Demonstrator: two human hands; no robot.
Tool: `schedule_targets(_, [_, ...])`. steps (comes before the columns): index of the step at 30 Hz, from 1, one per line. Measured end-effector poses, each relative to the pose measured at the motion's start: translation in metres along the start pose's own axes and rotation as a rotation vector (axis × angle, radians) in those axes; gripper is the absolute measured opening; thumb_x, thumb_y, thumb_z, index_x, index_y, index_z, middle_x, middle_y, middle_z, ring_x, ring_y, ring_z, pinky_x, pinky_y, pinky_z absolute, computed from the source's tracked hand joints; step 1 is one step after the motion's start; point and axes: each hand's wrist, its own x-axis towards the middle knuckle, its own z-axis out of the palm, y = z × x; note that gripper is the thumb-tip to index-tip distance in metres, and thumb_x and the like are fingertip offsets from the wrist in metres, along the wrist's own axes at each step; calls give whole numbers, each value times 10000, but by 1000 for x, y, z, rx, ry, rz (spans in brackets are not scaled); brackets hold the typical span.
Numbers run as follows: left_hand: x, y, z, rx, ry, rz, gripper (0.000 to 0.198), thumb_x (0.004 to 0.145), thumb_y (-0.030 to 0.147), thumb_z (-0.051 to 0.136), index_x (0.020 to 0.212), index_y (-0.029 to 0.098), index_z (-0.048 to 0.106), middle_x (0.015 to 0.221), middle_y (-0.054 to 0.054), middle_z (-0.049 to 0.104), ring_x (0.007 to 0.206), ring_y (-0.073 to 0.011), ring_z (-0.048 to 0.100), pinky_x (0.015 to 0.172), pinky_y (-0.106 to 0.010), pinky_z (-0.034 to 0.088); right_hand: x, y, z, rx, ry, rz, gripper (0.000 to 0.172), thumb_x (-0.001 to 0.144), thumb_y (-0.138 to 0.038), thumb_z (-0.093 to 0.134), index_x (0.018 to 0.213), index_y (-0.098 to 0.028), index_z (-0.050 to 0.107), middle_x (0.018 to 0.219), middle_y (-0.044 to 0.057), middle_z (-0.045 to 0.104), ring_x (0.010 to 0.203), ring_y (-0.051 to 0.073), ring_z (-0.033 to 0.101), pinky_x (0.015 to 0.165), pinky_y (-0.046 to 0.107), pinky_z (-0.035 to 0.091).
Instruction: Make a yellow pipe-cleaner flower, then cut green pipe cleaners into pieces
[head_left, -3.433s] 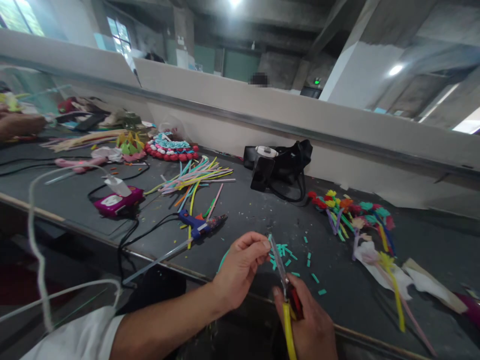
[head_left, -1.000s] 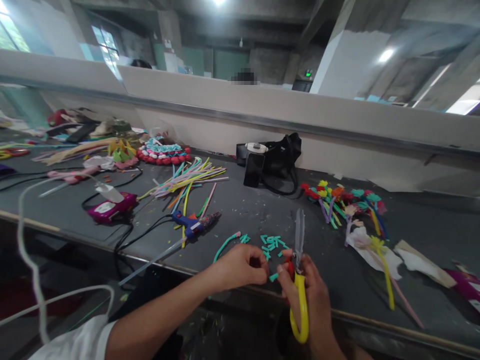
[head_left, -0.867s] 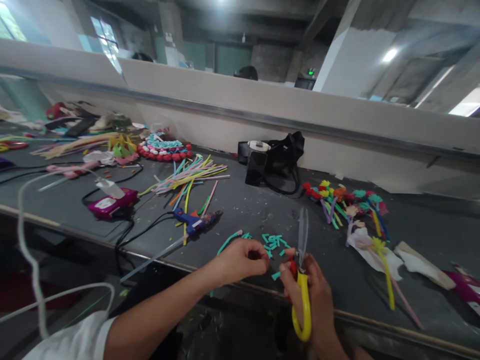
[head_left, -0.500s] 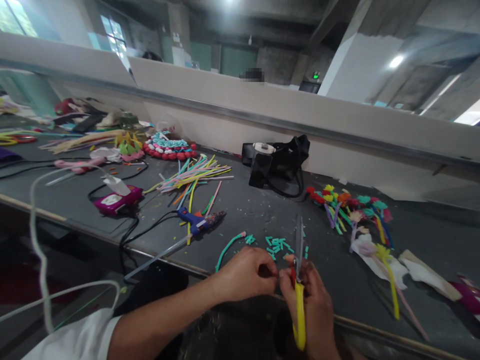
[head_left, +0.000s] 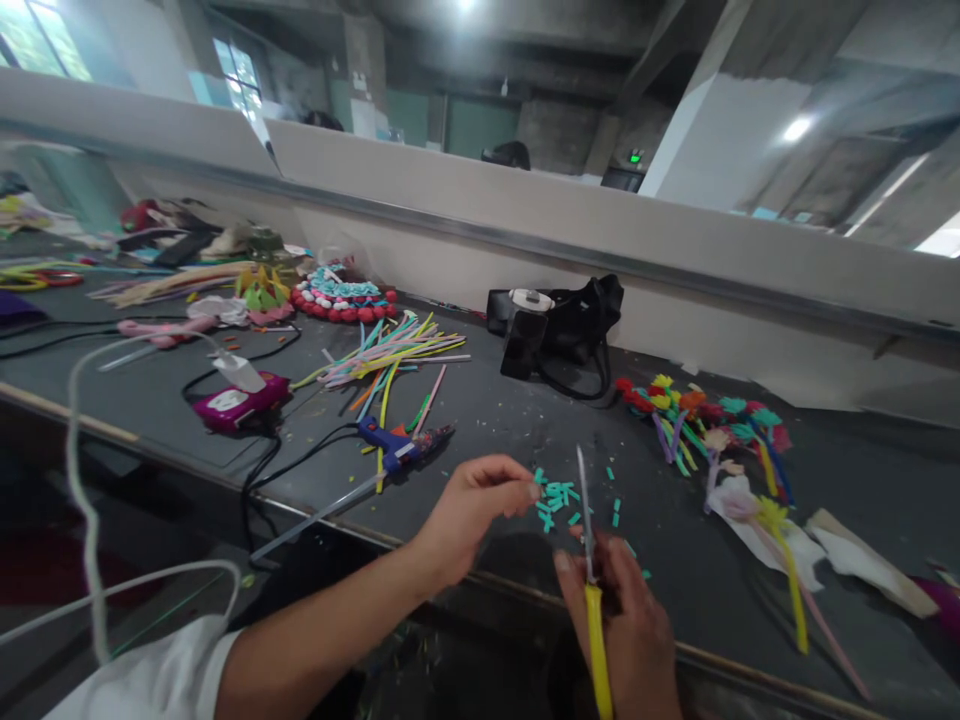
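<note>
My right hand [head_left: 626, 630] is wrapped round the yellow handle of a pair of scissors [head_left: 589, 560], whose closed blades point up and away over the table edge. My left hand [head_left: 472, 505] hovers just left of the blades with thumb and fingers pinched together; what sits in the pinch is too small to make out. Several short teal cut pieces [head_left: 559, 495] lie scattered on the dark table [head_left: 525, 420] right beside my left fingertips and around the blade tips.
A blue glue gun [head_left: 397, 447] with its black cord lies left of my hands. Behind it are loose coloured pipe cleaners [head_left: 390, 350], a pink device [head_left: 238, 402] and a red and teal wreath [head_left: 341, 295]. A black bag [head_left: 562, 320] stands at the back, finished flowers [head_left: 697, 415] to the right.
My left hand has drawn away from my right hand and risen toward the teal bits. The long teal stem that lay by my left hand is no longer in sight. The scissors stay gripped.
</note>
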Motion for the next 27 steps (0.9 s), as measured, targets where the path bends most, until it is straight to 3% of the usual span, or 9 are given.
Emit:
schedule_targets(3, [2, 3, -1, -213, 33, -43, 92, 678, 226, 717, 694, 149, 670, 557, 38, 506, 551, -79, 430, 612, -229, 370, -8, 5, 5, -10, -53, -32, 306, 889, -446, 514, 1012, -177, 592, 762, 22, 720, 601, 138, 691, 559, 198, 523])
schedule_targets(6, [0, 3, 0, -273, 50, -51, 113, 667, 232, 734, 681, 144, 665, 561, 33, 517, 564, -82, 449, 617, -230, 367, -13, 8, 7, -86, -80, -81, 286, 895, -414, 505, 1029, -178, 594, 818, 37, 729, 670, 153, 709, 598, 213, 534])
schedule_targets(14, [-3, 9, 1, -103, 58, -17, 150, 687, 276, 743, 723, 141, 687, 613, 18, 569, 592, -76, 444, 577, -202, 325, -16, 20, 2, -178, -143, -138, 313, 908, -401, 490, 1087, -163, 586, 912, 52, 735, 779, 166, 720, 657, 220, 551])
schedule_targets(22, [-4, 12, 0, -12, 11, 22, 179, 677, 298, 747, 699, 130, 692, 671, -4, 615, 659, -103, 498, 666, -223, 390, -16, 25, 0, -244, -97, -192, 318, 930, -408, 444, 1042, -164, 613, 883, 45, 743, 729, 162, 725, 627, 219, 554])
schedule_targets(27, [-5, 12, -2, 59, 21, 50, 190, 676, 310, 731, 663, 127, 682, 632, -4, 597, 618, -103, 478, 616, -226, 374, -19, 25, 1, -262, -102, -193, 302, 911, -396, 489, 1076, -169, 603, 912, 57, 737, 767, 169, 720, 661, 224, 557])
